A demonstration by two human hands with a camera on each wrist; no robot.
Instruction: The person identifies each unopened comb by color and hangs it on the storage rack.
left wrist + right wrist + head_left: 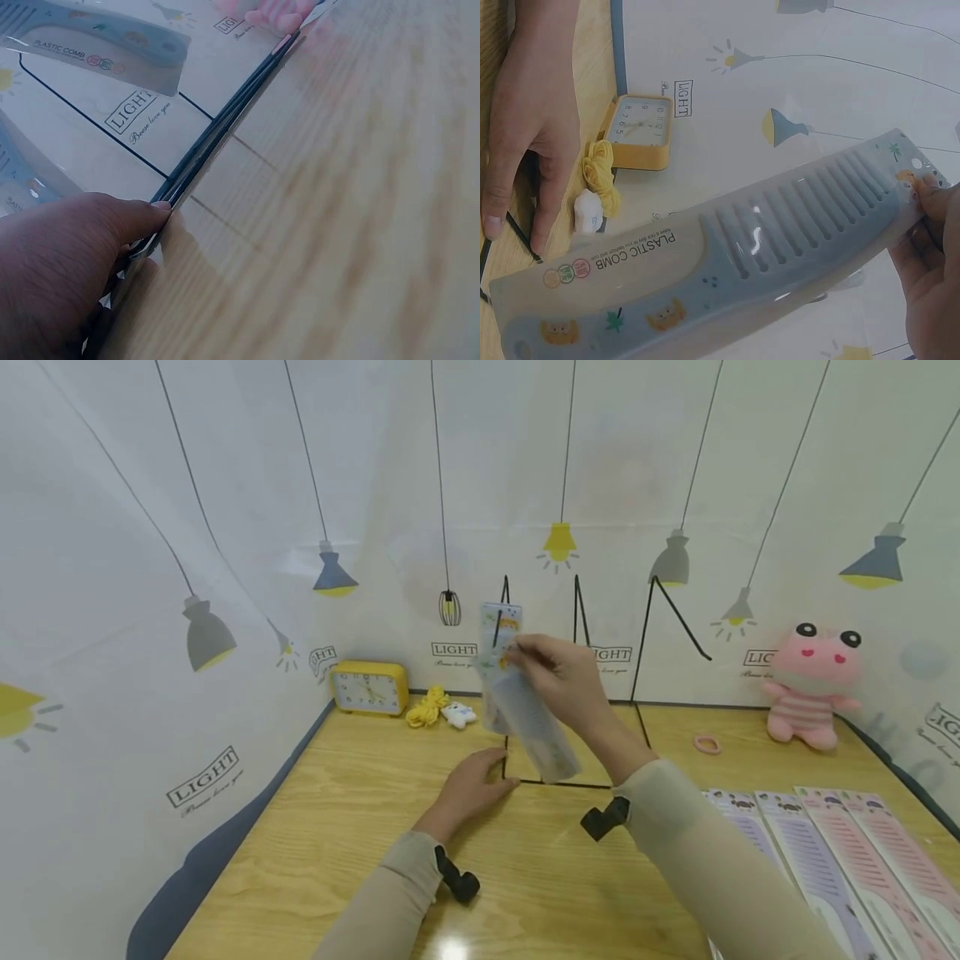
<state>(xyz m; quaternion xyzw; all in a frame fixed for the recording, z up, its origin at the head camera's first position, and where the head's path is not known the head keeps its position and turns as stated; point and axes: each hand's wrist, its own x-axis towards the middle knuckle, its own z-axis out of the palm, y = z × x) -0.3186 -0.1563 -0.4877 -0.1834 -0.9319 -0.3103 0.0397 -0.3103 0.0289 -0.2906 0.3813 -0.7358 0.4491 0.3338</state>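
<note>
My right hand pinches the top end of a blue packaged plastic comb, which slants down over the black wire rack. Behind it, another blue packaged comb hangs at the rack's left prong; whether the pinched comb is on that prong, I cannot tell. The left hand rests low at the rack's left base corner, and in the left wrist view its thumb lies on the black base wire. Two more prongs rise to the right with nothing on them.
A yellow clock, yellow yarn and a small white figure stand at the back left. Toward the right are a pink ring and a pink plush toy. Several purple and pink packaged combs lie at the front right.
</note>
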